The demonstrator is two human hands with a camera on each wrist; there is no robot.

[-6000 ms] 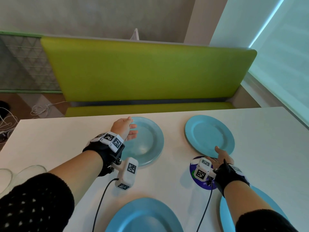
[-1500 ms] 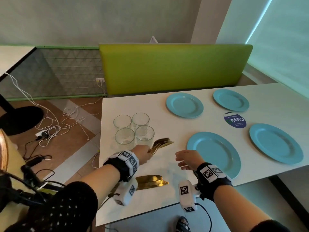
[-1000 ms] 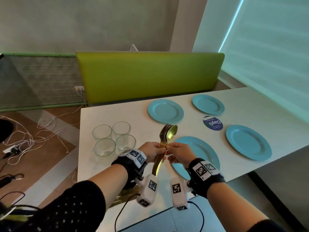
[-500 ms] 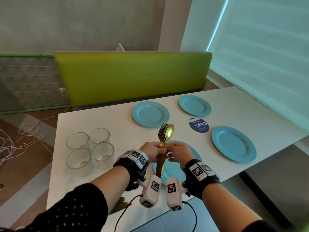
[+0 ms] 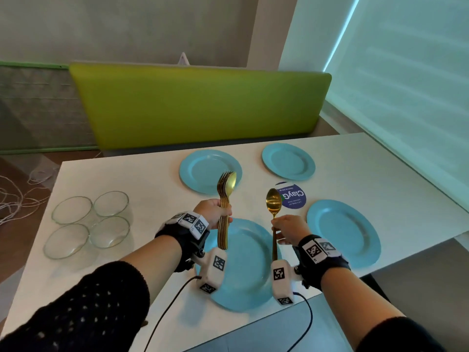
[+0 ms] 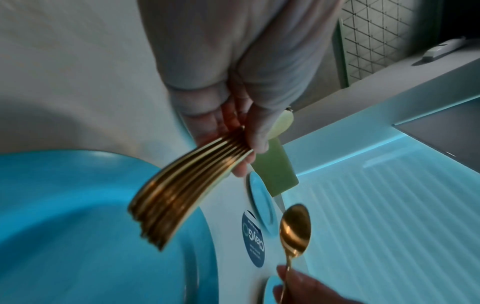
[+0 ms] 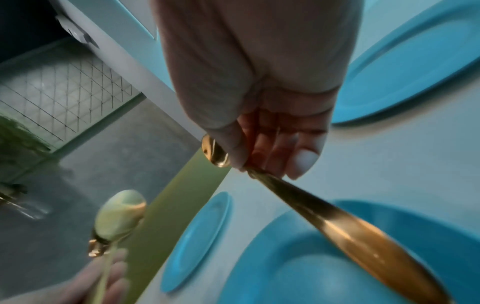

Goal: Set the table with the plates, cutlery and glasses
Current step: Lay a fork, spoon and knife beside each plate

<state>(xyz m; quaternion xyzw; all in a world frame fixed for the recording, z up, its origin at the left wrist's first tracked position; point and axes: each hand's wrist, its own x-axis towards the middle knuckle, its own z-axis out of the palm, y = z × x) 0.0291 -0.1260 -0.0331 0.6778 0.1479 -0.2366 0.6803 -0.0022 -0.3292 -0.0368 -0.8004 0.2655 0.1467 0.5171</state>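
Observation:
My left hand (image 5: 215, 213) grips a stack of gold cutlery (image 5: 224, 199) upright, forks and a spoon together, above the near-left blue plate (image 5: 243, 265). In the left wrist view the stacked handles (image 6: 187, 191) fan out from the fingers (image 6: 255, 131). My right hand (image 5: 286, 228) pinches a single gold spoon (image 5: 274, 205) by its handle, bowl up, just right of the stack; its handle (image 7: 337, 222) runs across the right wrist view. Three more blue plates lie at the far left (image 5: 210, 171), far right (image 5: 288, 161) and near right (image 5: 344, 232).
Several clear glasses (image 5: 88, 222) stand grouped at the left end of the white table (image 5: 142, 179). A round blue sticker (image 5: 291, 198) lies between the plates. A green bench back (image 5: 198, 105) runs behind the table. Cables (image 5: 15, 196) lie on the floor at left.
My right hand has drawn one spoon out of the stack and moved it to the right, apart from the left hand. Earlier, both hands held the bundle together.

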